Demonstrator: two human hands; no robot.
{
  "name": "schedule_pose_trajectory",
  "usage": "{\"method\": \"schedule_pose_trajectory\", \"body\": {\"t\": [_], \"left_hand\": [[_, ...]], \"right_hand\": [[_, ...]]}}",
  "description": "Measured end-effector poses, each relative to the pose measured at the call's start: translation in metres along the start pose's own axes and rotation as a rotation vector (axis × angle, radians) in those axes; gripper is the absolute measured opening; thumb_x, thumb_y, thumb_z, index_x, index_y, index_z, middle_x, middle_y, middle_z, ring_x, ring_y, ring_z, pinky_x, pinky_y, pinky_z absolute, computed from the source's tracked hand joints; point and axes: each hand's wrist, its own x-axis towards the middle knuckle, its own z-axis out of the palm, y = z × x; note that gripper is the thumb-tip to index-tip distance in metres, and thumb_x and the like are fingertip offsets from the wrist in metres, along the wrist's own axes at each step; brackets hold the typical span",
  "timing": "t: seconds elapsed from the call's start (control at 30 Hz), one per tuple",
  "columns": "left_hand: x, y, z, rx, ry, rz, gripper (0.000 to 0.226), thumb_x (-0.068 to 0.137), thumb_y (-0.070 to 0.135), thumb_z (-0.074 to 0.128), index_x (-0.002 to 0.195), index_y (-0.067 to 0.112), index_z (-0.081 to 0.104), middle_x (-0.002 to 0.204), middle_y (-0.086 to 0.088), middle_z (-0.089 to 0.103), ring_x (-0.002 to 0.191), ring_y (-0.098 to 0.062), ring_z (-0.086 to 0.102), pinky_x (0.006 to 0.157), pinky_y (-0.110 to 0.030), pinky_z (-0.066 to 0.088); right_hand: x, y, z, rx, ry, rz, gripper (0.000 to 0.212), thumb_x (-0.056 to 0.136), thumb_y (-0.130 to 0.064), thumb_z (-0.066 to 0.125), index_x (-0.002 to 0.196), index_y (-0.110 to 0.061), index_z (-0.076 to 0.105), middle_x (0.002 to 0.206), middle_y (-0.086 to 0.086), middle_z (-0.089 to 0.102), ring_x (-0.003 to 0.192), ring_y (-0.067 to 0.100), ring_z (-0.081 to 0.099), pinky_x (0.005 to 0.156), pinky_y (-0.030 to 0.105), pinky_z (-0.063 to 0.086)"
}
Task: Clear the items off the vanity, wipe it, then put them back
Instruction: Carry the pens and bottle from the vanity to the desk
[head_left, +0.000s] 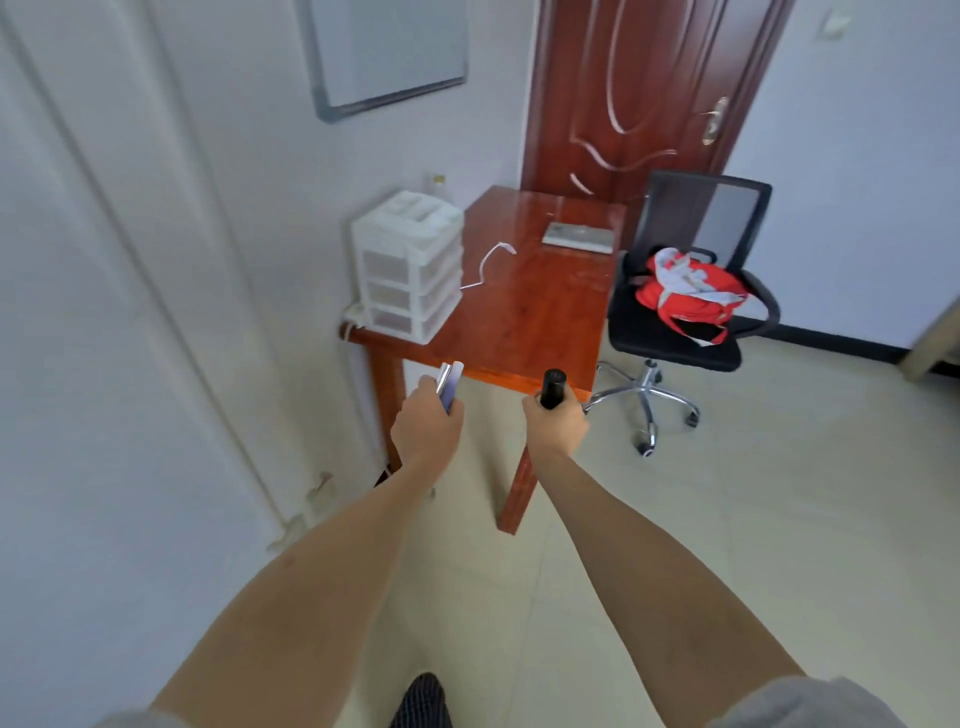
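Your left hand (427, 422) is closed around two slim tubes (450, 383), one silvery and one pale lilac, held side by side and pointing up and away from you. Your right hand (557, 422) grips a black cylindrical bottle (552, 388) upright, its flat top showing above your fingers. Both are held just short of the near edge of the reddish-brown wooden vanity (519, 317). On its left rear corner, a white plastic drawer unit (410, 265) stands against the wall.
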Motion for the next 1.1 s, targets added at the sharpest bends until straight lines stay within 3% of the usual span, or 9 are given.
{"method": "schedule_pose_trajectory", "body": {"t": [0.2, 0.53, 0.67, 0.83, 1.1], "left_hand": [[0.114, 0.021, 0.048, 0.025, -0.089, 0.074, 0.021, 0.09, 0.021, 0.052, 0.098, 0.002, 0.049, 0.091, -0.012, 0.059, 0.075, -0.02, 0.048, 0.065, -0.031, 0.038], [0.258, 0.048, 0.124, 0.081, -0.183, 0.12, 0.025, 0.09, 0.026, 0.054, 0.101, 0.004, 0.052, 0.089, -0.012, 0.062, 0.072, -0.017, 0.051, 0.062, -0.027, 0.04], [0.305, 0.055, 0.166, 0.096, -0.236, 0.099, 0.027, 0.09, 0.028, 0.055, 0.104, 0.004, 0.051, 0.093, -0.012, 0.063, 0.082, -0.024, 0.062, 0.066, -0.032, 0.048], [0.36, 0.064, 0.225, 0.095, -0.28, 0.007, 0.028, 0.091, 0.028, 0.054, 0.108, 0.006, 0.05, 0.097, -0.011, 0.061, 0.077, -0.017, 0.053, 0.064, -0.027, 0.042], [0.412, 0.046, 0.291, 0.076, -0.401, -0.194, 0.026, 0.09, 0.024, 0.056, 0.108, 0.006, 0.048, 0.099, -0.012, 0.061, 0.079, -0.019, 0.055, 0.064, -0.028, 0.044]], "right_hand": [[0.097, -0.015, 0.042, 0.015, 0.204, 0.076, 0.009, 0.08, -0.012, 0.056, 0.086, -0.007, 0.061, 0.07, 0.007, 0.058, 0.071, 0.023, 0.051, 0.066, 0.029, 0.043], [0.219, -0.036, 0.115, 0.039, 0.288, 0.156, 0.004, 0.083, -0.012, 0.057, 0.084, -0.009, 0.06, 0.071, 0.004, 0.056, 0.067, 0.018, 0.052, 0.064, 0.027, 0.041], [0.276, -0.03, 0.144, 0.025, 0.286, 0.176, 0.004, 0.083, -0.013, 0.058, 0.082, -0.009, 0.06, 0.07, 0.004, 0.058, 0.067, 0.02, 0.054, 0.063, 0.026, 0.041], [0.352, -0.022, 0.183, -0.009, 0.256, 0.174, 0.01, 0.084, -0.012, 0.056, 0.088, -0.006, 0.063, 0.077, 0.007, 0.062, 0.07, 0.018, 0.053, 0.067, 0.024, 0.038], [0.42, 0.014, 0.241, -0.068, 0.117, 0.289, 0.006, 0.083, -0.014, 0.057, 0.083, -0.008, 0.056, 0.074, 0.006, 0.058, 0.071, 0.022, 0.056, 0.065, 0.028, 0.041]]}}
